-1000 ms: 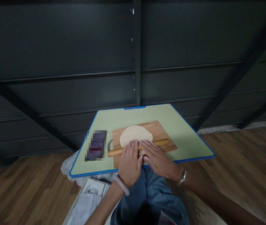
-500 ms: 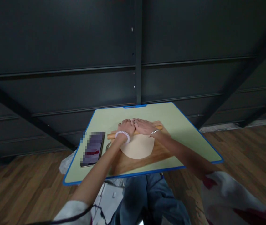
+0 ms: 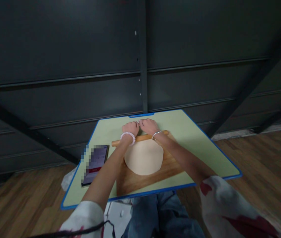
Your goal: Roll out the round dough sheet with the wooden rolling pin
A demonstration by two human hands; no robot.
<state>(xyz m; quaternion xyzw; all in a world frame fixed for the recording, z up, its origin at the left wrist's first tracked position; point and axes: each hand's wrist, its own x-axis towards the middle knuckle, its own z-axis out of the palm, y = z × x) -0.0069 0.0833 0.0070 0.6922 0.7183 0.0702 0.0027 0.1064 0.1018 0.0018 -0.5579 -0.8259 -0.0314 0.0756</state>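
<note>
A wooden rolling pin lies crosswise over the far part of a round, flat sheet of dough. Under the dough is a brown wooden board. My left hand, with a beaded band at its wrist, reaches over the pin, its fingers curled down on the far side. Beside it my right hand, wearing a silver bracelet, is curled in the same way. The two hands meet at the thumbs. Both wrists lie across the pin, and the fingertips are hidden.
All this stands on a pale green tabletop with a blue rim. A phone, its screen partly pixelated, lies left of the board. A dark panelled wall rises behind the table. Wooden flooring shows on both sides.
Both hands have slid forward past the rolling pin, from lying on top of it to curling beyond it. The pin has rolled slightly away, and more of the dough shows.
</note>
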